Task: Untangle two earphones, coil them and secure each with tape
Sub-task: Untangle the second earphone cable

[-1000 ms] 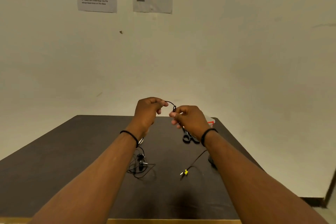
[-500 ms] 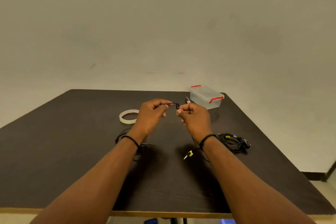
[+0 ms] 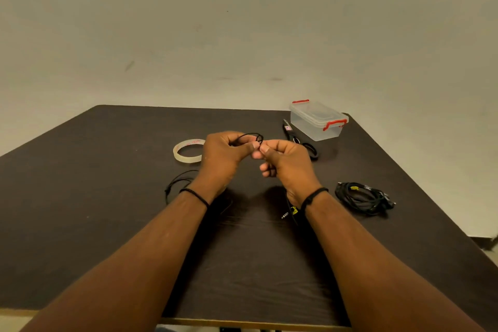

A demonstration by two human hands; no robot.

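Head view: both forearms reach over a dark table (image 3: 94,224), hands meeting above its middle.
Left hand (image 3: 225,155): fingers curled, thumb and forefinger pinching a small loop of black earphone cable (image 3: 252,137).
Right hand (image 3: 287,162): fingers curled, pinching the same cable just beside the left thumb.
Cable run: the loop stands above the fingertips, its long axis running left to right; slack lies on the table behind the left wrist, and the plug end (image 3: 289,213) lies under the right wrist, tip pointing toward the near left.
Second earphone (image 3: 363,198): a black bundle on the table right of the right wrist, long axis left to right, apart from both hands.
Tape roll (image 3: 186,153): flat on the table, just left of the left hand.
Scissors (image 3: 296,139): beyond the right hand, partly hidden.
Clear box (image 3: 316,120): lidded, red clips, far right corner.
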